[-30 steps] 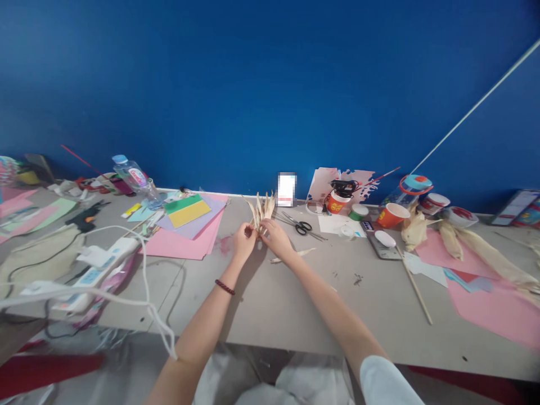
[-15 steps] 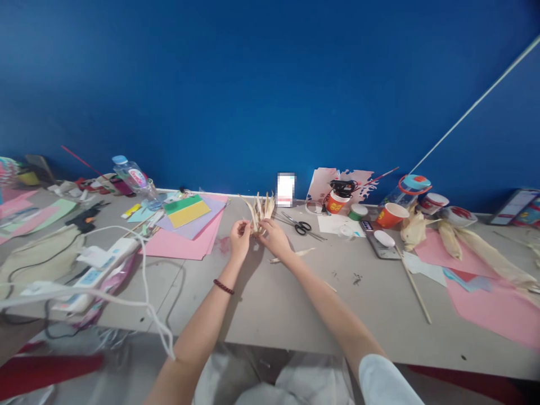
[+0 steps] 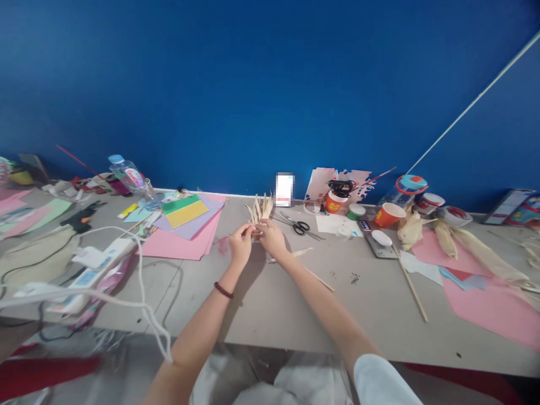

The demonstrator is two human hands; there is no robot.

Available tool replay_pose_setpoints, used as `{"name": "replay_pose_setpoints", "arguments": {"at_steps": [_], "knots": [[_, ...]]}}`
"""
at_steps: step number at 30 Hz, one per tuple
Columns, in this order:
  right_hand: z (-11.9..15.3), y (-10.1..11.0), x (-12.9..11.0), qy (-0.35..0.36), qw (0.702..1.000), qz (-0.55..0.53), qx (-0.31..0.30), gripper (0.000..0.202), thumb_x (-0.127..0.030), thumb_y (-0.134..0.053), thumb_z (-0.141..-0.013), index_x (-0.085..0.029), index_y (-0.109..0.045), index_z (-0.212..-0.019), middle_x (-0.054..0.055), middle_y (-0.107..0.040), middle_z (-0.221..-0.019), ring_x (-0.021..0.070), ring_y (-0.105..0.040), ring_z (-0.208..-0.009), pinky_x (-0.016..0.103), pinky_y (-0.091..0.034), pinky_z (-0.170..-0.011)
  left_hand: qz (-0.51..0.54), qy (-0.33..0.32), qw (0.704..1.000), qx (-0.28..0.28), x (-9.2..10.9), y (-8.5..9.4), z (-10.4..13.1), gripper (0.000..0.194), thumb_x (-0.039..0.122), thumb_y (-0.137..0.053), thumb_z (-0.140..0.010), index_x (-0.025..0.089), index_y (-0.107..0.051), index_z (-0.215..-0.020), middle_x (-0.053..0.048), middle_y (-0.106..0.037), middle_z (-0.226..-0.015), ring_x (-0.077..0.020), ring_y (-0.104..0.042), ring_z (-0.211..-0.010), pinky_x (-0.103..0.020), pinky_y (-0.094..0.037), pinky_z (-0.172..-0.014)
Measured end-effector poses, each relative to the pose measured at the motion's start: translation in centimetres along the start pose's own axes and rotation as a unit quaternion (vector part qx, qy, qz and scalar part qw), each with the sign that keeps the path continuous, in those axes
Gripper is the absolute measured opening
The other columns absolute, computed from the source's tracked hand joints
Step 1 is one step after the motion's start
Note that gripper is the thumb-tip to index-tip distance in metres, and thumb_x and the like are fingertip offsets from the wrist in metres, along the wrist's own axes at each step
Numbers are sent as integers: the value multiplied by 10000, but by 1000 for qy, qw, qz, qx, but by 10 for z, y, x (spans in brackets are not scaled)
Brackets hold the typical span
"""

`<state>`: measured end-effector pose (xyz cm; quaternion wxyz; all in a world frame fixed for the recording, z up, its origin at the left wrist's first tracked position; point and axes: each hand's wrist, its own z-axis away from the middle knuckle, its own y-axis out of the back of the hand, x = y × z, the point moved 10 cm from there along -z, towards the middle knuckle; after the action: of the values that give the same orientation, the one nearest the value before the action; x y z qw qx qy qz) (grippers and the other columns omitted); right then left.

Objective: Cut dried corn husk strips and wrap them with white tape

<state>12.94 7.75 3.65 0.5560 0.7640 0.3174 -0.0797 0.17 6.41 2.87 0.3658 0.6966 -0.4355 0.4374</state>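
Note:
A bundle of pale dried corn husk strips (image 3: pixel 264 208) fans upward between my two hands near the back of the table. My left hand (image 3: pixel 241 243) pinches the bundle's lower left side, its fingertips close to the other hand's. From the right, my right hand (image 3: pixel 272 237) curls its fingers around the base, which the hands partly cover. A loose husk strip (image 3: pixel 301 252) lies beside my right wrist, and a thin stick (image 3: pixel 321 280) rests by the forearm. Black scissors (image 3: pixel 300 226) lie partly spread to the right of the bundle.
A phone with a blurred screen (image 3: pixel 284 189) leans on the blue wall. Coloured papers (image 3: pixel 177 244), a bottle (image 3: pixel 133 179) and a power strip (image 3: pixel 95 275) with white cables lie left. At right are an orange cup (image 3: pixel 390 216), a white mouse (image 3: pixel 381 238) and corn husks (image 3: pixel 491 259).
My left hand has shifted slightly inward, and its fingers now meet the bundle more closely. The husk tips stand a little nearer together. The whole view has moved slightly.

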Motion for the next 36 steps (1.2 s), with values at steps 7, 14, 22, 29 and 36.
{"name": "replay_pose_setpoints", "arguments": {"at_steps": [7, 14, 22, 29, 36], "knots": [[2, 2, -6, -10, 1000, 3, 10, 329, -148, -529, -786, -241, -566, -1100, 74, -585, -1122, 222, -524, -1043, 338, -424, -846, 37, 30, 999, 1, 2, -1, 1, 223, 356, -538, -773, 158, -638, -792, -45, -658, -700, -147, -609, -630, -275, -506, -650], [5, 4, -11, 16, 999, 5, 40, 128, -128, -522, -787, -219, -612, -786, 63, -548, -1193, 232, -461, -1128, 360, -397, -884, 116, 76, 990, -7, -9, 1, -7, 243, 295, -494, -763, 149, -591, -931, -64, -656, -784, -146, -617, -683, -264, -498, -649], [5, 6, -2, 25, 995, -76, 60, 175, -88, -483, -781, -187, -627, -774, 82, -578, -1001, 205, -497, -991, 339, -396, -915, -221, -129, 953, -162, 15, -27, 0, 161, 162, -564, -689, 196, -588, -845, -56, -605, -903, -182, -580, -860, -299, -451, -780], [4, -2, 1, 17, 991, -121, 46, 222, -55, -438, -779, -190, -614, -769, 92, -552, -1071, 208, -474, -1051, 367, -390, -941, -284, -165, 932, -150, 12, -28, 5, 65, 197, -577, -763, 183, -612, -816, -69, -629, -873, -191, -577, -835, -307, -431, -780], [5, -9, 11, 2, 983, -180, 38, 234, -21, -416, -751, -181, -586, -742, 103, -539, -1102, 203, -494, -1079, 349, -404, -935, -293, -159, 930, -158, 11, -33, 7, 53, 176, -581, -763, 177, -630, -784, -57, -610, -815, -186, -567, -801, -299, -429, -749]]}}
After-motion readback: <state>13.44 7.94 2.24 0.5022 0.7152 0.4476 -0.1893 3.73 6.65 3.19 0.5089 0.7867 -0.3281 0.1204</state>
